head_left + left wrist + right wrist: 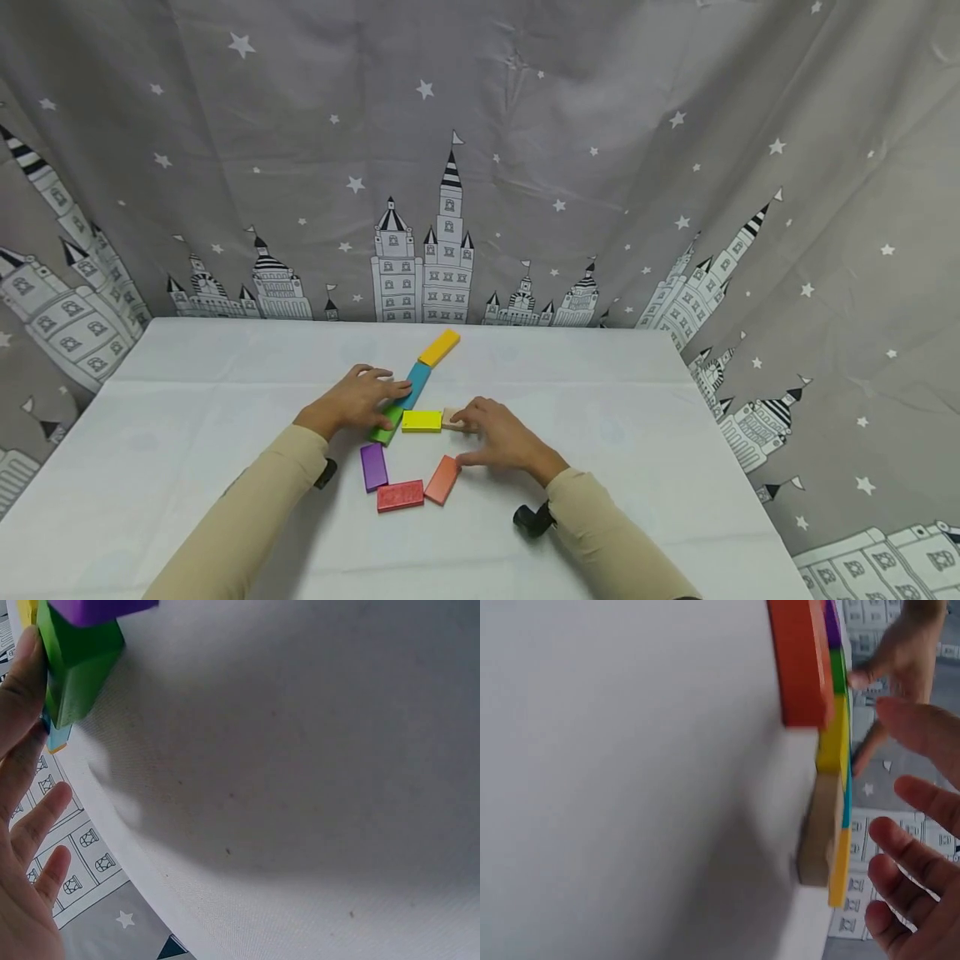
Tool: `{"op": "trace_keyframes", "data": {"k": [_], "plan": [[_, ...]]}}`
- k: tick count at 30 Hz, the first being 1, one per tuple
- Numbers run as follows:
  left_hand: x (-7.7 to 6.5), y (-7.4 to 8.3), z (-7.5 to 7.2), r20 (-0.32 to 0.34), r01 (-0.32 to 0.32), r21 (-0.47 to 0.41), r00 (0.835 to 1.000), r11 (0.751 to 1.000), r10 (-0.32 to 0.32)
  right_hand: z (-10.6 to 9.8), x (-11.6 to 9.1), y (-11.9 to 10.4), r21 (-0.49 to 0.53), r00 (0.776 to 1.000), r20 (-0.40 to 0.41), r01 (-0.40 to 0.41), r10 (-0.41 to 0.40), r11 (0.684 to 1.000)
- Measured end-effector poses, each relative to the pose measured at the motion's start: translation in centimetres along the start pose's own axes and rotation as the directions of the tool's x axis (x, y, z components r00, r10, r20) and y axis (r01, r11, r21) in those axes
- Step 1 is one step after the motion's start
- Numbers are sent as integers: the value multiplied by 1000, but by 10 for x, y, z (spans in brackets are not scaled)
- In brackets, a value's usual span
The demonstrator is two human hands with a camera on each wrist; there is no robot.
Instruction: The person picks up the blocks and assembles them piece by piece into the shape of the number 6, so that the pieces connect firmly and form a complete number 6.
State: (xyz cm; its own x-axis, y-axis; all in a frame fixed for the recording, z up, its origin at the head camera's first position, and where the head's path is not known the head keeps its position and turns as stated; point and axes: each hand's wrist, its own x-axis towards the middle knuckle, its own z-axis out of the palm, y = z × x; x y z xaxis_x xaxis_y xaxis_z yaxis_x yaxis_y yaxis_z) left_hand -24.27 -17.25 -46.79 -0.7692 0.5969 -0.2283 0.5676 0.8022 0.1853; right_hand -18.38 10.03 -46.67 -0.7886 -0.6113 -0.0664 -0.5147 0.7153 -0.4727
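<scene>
My left hand [352, 402] lies over the slanting upper row, its thumb at the green block [384, 437] and a fingertip at the blue block [417, 381]. In the left wrist view its fingers are spread beside the green block [79, 671]. My right hand [504, 440] hovers at the plain wooden block [450, 419], thumb near the orange block [442, 481]. Its loosely bent fingers show in the right wrist view, with nothing gripped; whether they touch the wooden block [821, 832] is unclear. A yellow block [422, 422] sits between the green and wooden ones.
An amber block [439, 347] tops the slanting row. Below, a purple block [373, 467] and a red block [401, 496] continue the curve to the orange one. White cloth covers the table [600, 400]; a grey castle-print curtain [525, 208] hangs behind it.
</scene>
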Motion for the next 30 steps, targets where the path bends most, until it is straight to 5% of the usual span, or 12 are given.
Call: {"op": "trace_keyframes", "data": {"k": [8,18,30], "plan": [[-1,2,-2,12,6,-21,1000,1000,-6,-15,29,15,-98,989,133,78,-64,992],[-1,2,-1,10,18,-19,1000,1000,-17,-26,49,16,-55,952,298,86,-66,995],[-2,2,1,-1,16,-29,1000,999,-16,-23,54,20,-38,949,312,65,-50,997]]}}
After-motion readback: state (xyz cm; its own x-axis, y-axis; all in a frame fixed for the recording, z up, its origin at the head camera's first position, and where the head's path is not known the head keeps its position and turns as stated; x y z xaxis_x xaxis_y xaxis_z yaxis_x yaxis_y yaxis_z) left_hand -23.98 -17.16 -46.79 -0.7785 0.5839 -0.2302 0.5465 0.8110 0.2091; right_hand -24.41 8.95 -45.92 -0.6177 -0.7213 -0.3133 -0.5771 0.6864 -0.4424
